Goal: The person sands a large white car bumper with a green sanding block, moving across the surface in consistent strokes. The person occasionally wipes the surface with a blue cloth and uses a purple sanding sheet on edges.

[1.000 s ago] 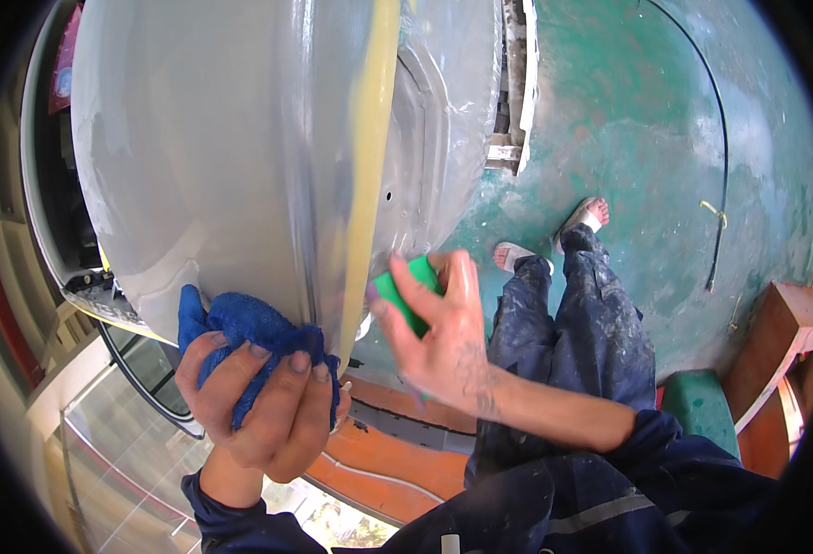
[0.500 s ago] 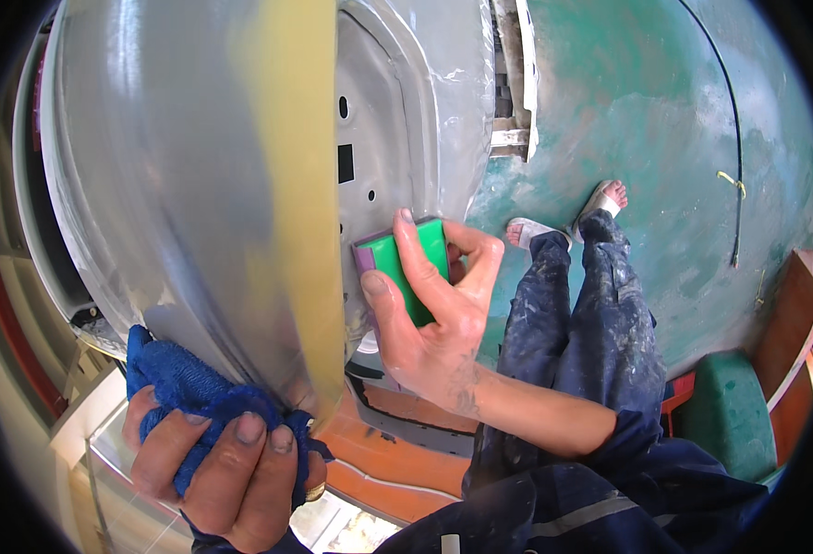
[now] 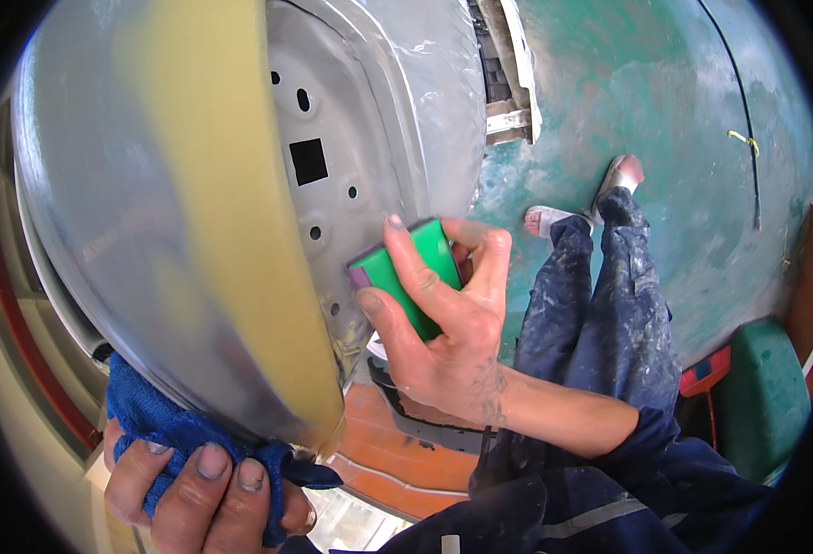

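My right hand (image 3: 453, 337) grips a green sanding block (image 3: 434, 247), with a purplish sheet (image 3: 359, 277) showing along one side. Fingers and thumb lie along the block's top and edges, close to the inner grey metal (image 3: 374, 152) with its square and round holes; contact there is hidden. At lower left, my left hand (image 3: 199, 494) is closed round a bunched blue cloth (image 3: 162, 411) against the bottom edge of a curved grey car panel (image 3: 92, 212). A yellowish band (image 3: 222, 212) runs down that panel's edge beside the inner metal.
Stretching away at right is a green, stained floor (image 3: 647, 92), with a black cable (image 3: 744, 111) on it. A green stool-like object (image 3: 767, 397) stands beside a red item (image 3: 705, 371) at lower right. An orange surface (image 3: 416, 475) with dark trim pieces (image 3: 416, 420) lies below the panel.
The panel's yellowish edge has shifted left in view, exposing more of the holed inner metal. My left hand and cloth sit slightly lower and further left; my right hand keeps the block.
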The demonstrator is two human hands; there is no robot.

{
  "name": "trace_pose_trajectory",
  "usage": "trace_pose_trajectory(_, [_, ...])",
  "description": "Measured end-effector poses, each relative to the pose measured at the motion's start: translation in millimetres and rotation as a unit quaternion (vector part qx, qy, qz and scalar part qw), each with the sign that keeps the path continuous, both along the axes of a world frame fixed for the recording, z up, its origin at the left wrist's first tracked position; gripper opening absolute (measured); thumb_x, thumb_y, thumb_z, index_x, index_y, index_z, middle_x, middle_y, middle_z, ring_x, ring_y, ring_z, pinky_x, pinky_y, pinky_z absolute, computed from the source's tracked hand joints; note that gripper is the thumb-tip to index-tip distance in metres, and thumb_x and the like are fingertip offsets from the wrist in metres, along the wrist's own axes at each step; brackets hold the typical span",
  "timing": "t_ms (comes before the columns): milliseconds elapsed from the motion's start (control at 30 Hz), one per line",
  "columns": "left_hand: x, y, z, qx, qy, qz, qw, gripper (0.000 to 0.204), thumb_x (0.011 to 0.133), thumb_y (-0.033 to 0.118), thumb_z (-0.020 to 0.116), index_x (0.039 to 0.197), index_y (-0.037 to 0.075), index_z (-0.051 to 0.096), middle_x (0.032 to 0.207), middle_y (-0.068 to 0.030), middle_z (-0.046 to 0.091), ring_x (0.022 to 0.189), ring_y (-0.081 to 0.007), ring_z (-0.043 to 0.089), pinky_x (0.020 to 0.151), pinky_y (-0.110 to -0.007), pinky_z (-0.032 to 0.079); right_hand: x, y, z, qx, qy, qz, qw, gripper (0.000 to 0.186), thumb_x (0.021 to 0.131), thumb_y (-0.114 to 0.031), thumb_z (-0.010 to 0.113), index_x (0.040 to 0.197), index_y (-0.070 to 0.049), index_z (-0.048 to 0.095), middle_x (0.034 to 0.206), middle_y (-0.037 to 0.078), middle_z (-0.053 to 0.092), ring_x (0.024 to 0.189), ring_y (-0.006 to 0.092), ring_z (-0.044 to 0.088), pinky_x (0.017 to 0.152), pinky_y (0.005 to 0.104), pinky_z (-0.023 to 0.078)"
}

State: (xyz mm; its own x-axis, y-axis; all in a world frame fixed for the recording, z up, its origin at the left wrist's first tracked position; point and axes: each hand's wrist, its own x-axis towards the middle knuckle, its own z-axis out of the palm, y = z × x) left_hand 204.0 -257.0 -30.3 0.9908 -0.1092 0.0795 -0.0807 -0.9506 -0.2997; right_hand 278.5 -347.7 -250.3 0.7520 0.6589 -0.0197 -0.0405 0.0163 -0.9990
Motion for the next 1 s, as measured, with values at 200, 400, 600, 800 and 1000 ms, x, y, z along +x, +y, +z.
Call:
trace_pose_trajectory(200, [15.1, -13.2, 23.2, 0.040, 0.082, 0.064, 0.994, 0.023, 0.103, 0.029, 0.065, 0.097, 0.007, 0.071, 0.099, -0.0100, 0.068, 0.098, -0.0294, 0.064, 0.084, -0.053, 0.063, 9.8, -21.2, 14.4, 0.002, -0.005, 0.067, 0.998, 0.055, 0.083, -0.013, 0.087, 0.135, -0.001, 0.072, 0.118, 0.029, 0.052, 0.101, 0.0439, 0.052, 0.083, 0.0516, 0.047])
trace_pose_trajectory(400, [16.2, -10.2, 20.0, 0.021, 0.074, 0.082, 0.994, 0.021, 0.102, 0.028, 0.065, 0.099, 0.007, 0.071, 0.101, -0.0103, 0.066, 0.101, -0.0296, 0.063, 0.089, -0.057, 0.063, 47.8, 1.1, 19.5, -0.035, -0.077, 0.136, 0.987, 0.050, 0.081, -0.012, 0.084, 0.127, 0.001, 0.072, 0.110, 0.020, 0.050, 0.097, 0.0400, 0.052, 0.066, 0.0450, 0.053])
trace_pose_trajectory(600, [18.1, -9.6, 22.1, 0.007, 0.094, 0.083, 0.992, 0.021, 0.099, 0.027, 0.068, 0.100, 0.006, 0.074, 0.104, -0.0111, 0.068, 0.107, -0.0323, 0.062, 0.090, -0.057, 0.061, 48.5, 14.3, 13.1, -0.038, -0.122, 0.094, 0.987, 0.050, 0.081, -0.012, 0.084, 0.128, 0.002, 0.071, 0.111, 0.022, 0.050, 0.097, 0.0404, 0.052, 0.073, 0.0463, 0.052])
trace_pose_trajectory(800, [13.5, -4.9, 24.8, 0.013, 0.079, 0.060, 0.995, 0.021, 0.097, 0.027, 0.070, 0.098, 0.007, 0.075, 0.102, -0.0104, 0.070, 0.106, -0.0328, 0.063, 0.091, -0.057, 0.061, 47.4, 9.7, 17.4, -0.035, -0.125, 0.126, 0.983, 0.050, 0.084, -0.013, 0.081, 0.130, 0.004, 0.069, 0.112, 0.022, 0.050, 0.097, 0.0402, 0.052, 0.068, 0.0429, 0.055])
trace_pose_trajectory(1000, [16.5, -0.5, 25.0, -0.001, 0.066, 0.055, 0.996, 0.020, 0.099, 0.027, 0.067, 0.098, 0.007, 0.072, 0.102, -0.0104, 0.068, 0.106, -0.0318, 0.062, 0.089, -0.057, 0.063, 63.4, 1.7, 32.9, -0.046, -0.085, 0.214, 0.972, 0.047, 0.087, -0.014, 0.079, 0.130, 0.004, 0.069, 0.114, 0.020, 0.050, 0.098, 0.0396, 0.053, 0.067, 0.0426, 0.056])
